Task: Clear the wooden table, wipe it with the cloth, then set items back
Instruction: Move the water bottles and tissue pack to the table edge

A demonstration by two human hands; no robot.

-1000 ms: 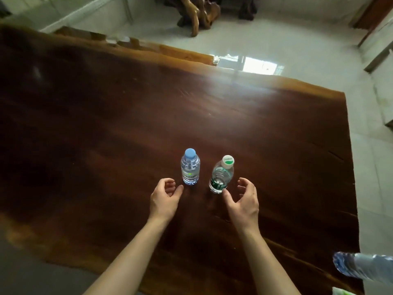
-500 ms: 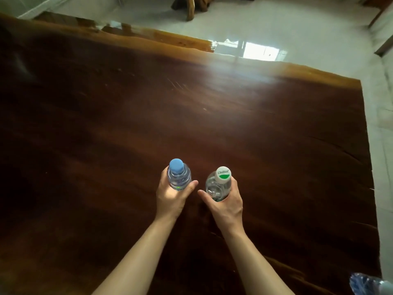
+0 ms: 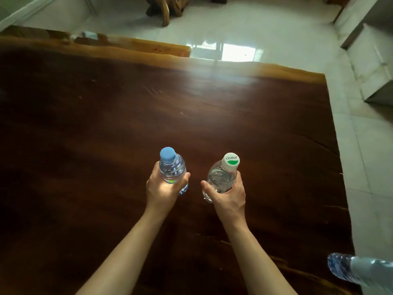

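Observation:
A dark wooden table (image 3: 106, 135) fills most of the view. My left hand (image 3: 161, 192) is wrapped around a small water bottle with a blue cap (image 3: 171, 165). My right hand (image 3: 228, 196) grips a second small water bottle with a white and green cap (image 3: 223, 175), which leans a little to the right. Both bottles are held above the table's near middle, a hand's width apart. No cloth is in view.
A larger clear plastic bottle (image 3: 361, 271) lies sideways past the table's near right corner. Pale tiled floor (image 3: 372, 167) runs along the right and far sides. A carved wooden piece (image 3: 165, 7) stands on the floor beyond the far edge.
A second ago both hands were open just behind the two standing bottles. They closed on the bottles, and now hold them lifted off the table and slightly farther apart.

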